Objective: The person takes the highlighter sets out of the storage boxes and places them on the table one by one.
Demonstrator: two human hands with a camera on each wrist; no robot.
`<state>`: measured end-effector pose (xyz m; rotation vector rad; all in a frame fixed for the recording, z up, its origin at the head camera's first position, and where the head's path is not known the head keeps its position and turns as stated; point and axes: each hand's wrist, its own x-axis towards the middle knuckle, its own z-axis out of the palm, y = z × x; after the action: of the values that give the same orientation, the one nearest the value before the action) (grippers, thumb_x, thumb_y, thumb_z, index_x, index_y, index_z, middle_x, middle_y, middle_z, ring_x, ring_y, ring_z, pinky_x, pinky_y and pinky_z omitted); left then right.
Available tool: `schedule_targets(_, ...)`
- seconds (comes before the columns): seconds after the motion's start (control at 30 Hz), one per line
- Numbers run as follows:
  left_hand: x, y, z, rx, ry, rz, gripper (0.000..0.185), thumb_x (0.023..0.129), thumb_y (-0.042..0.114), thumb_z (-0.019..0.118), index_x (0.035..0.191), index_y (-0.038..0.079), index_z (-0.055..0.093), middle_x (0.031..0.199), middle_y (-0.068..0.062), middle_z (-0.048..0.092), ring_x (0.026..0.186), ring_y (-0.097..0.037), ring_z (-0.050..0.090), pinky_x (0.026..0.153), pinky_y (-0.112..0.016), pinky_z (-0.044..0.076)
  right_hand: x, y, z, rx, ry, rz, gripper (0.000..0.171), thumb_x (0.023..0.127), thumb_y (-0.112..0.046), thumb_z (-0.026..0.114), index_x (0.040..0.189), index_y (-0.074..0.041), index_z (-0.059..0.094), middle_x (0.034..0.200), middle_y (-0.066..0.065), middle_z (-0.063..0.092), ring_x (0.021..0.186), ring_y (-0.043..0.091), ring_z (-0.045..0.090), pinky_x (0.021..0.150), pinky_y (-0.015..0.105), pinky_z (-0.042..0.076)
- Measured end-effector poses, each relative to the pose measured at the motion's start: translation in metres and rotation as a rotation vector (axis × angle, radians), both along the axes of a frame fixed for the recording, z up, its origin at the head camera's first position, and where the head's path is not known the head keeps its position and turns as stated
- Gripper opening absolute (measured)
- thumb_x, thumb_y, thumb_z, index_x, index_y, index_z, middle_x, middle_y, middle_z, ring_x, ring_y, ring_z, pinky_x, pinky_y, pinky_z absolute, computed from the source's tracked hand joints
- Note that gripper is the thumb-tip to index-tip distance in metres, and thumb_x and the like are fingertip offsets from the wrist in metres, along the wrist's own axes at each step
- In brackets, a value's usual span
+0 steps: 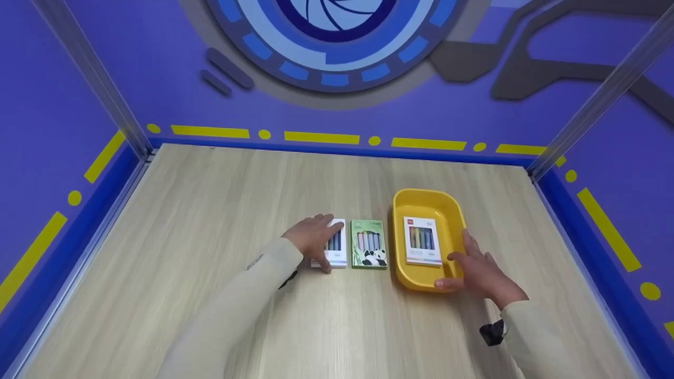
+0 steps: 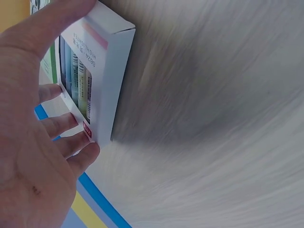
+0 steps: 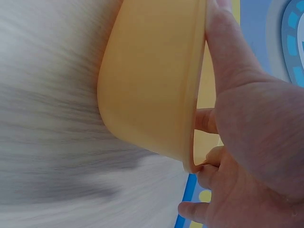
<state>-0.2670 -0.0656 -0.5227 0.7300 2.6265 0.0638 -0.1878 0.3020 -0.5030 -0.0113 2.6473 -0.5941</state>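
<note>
- The yellow tray (image 1: 398, 210) stands on the wooden table (image 1: 210, 210) and serves as the landmark here; its long sides run away from the person.
- Inside the tray lies a white box of markers (image 1: 422, 240), flat, window side up.
- Just left of the tray, clear of its wall, lies a green box with a panda (image 1: 368, 243), also flat on the table.
- Left of the green box, close beside it, lies a second white marker box (image 1: 337, 245), the farthest of the three from the tray.
- The left hand (image 1: 315, 237) grasps that second white box: the thumb lies along one long edge and the fingers (image 2: 64, 124) curl onto the opposite side, as the left wrist view shows. The box rests on the table.
- The right hand (image 1: 476, 271) is at the tray's near right corner. The thumb runs along the outside of the rim, and the fingers (image 3: 205, 119) curl over the rim into the tray, so the hand grips the tray wall.
- Both arms wear pale sleeves (image 1: 247, 300).
- Purple walls with yellow stripes (image 1: 210, 131) enclose the table beyond the tray.
</note>
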Motion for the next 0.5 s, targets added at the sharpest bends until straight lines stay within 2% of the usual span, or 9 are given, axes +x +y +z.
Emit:
schedule_targets(0.23,0.0018,-0.0014,-0.0012,0.026,0.0,0.012,0.11,0.065,0.048,0.086,0.154,0.026,0.025,0.16,-0.005,0.024,0.146,-0.025,0.028,0.119,-0.042,0.029,-0.0006,-0.0009,0.0015,0.005,-0.016,0.004,0.102,0.064,-0.068,0.075,0.138,-0.003,0.049,0.161,0.017,-0.017,0.145,0.05,-0.003,0.113,0.069,-0.001)
schedule_targets(0.5,-0.0016,-0.0025,-0.0033,0.053,0.002,0.002,0.112,0.063,0.058,0.083,0.154,0.026,0.025,0.161,-0.006,0.023,0.146,-0.027,0.027,0.119,-0.044,0.028,-0.0005,-0.0015,0.0017,0.024,-0.012,0.008,0.102,0.064,-0.069,0.074,0.138,-0.004,0.049,0.161,0.018,-0.017,0.143,0.054,-0.001,0.112,0.071,0.004)
